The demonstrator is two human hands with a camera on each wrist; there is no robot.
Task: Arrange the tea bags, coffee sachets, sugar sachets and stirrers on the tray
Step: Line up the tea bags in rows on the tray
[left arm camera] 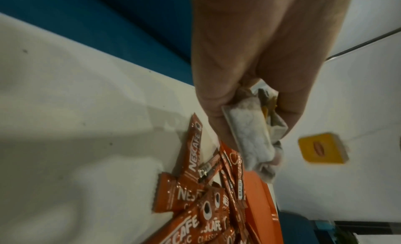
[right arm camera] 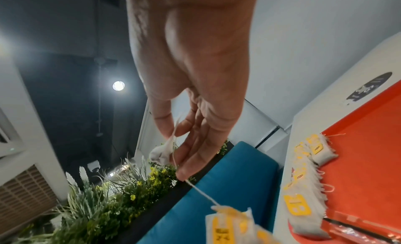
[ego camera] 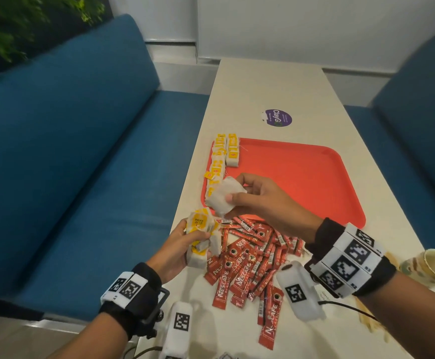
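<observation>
Table [ego camera: 276,81]; right wrist alone: tea-bag string [right arm camera: 202,193].

The tea bags [ego camera: 218,161] look like soft matt paper, the coffee sachets [ego camera: 247,268] glossy foil, the tray [ego camera: 314,177] smooth plastic, the table [ego camera: 270,84] smooth and matt, the bench [ego camera: 69,138] cloth.

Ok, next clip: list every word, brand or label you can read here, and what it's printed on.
"NESCAFE CLASSIC": on the red coffee sachets piled on the table.
"RELAX": on the yellow tag of the tea bags held in the left hand.
"ClayG": on the purple round sticker; its smaller print is unreadable.
Red oval logo on the tea bag tags on the tray: too small to read.
Wrist markers: patterns only, no words.
</observation>
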